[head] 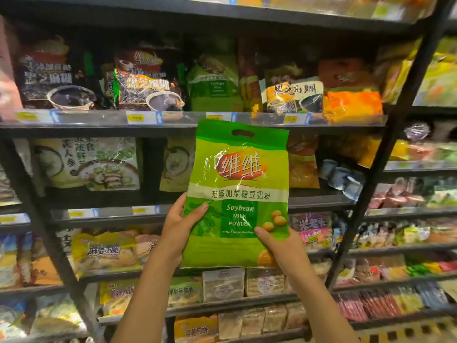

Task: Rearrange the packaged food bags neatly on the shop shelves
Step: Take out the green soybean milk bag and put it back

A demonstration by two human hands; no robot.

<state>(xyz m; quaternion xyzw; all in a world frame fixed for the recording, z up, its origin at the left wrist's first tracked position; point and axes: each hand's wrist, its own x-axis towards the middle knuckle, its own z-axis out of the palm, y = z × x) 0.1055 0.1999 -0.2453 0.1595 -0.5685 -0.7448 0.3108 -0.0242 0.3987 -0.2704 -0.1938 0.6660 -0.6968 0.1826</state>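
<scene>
I hold a green soybean milk powder bag (238, 194) up in front of the shelves, right in the middle of what I see. It stands straight up, with its picture side to me and its handle hole on top. It is in the air, not on any shelf yet. My left hand (178, 229) grips its edge at 8 o'clock, thumb flat on the front, the other fingers hidden behind. My right hand (279, 246) grips the corner at 5 o'clock the same way, thumb on the front.

At 12 o'clock from my bag, on the upper shelf (99, 131), sits a second green bag (214, 82). It is blurry, but it looks like the same kind. Black sesame paste bags (148, 80) stand at its 9 o'clock, and a yellow and black bag (294, 95) stands at its 3 o'clock.

I think my bag belongs up there with its twin. To do it well, I should lift with both hands and keep the bag straight. Its bottom has to go over the clear lip (188, 118) at the front of that shelf, so I must go high enough first. The gap looks tight, so I should slide it in slowly and not bump the bags on each side. The bag looks shiny and soft, so my thumbs should press firmly until it stands by itself, picture facing out
</scene>
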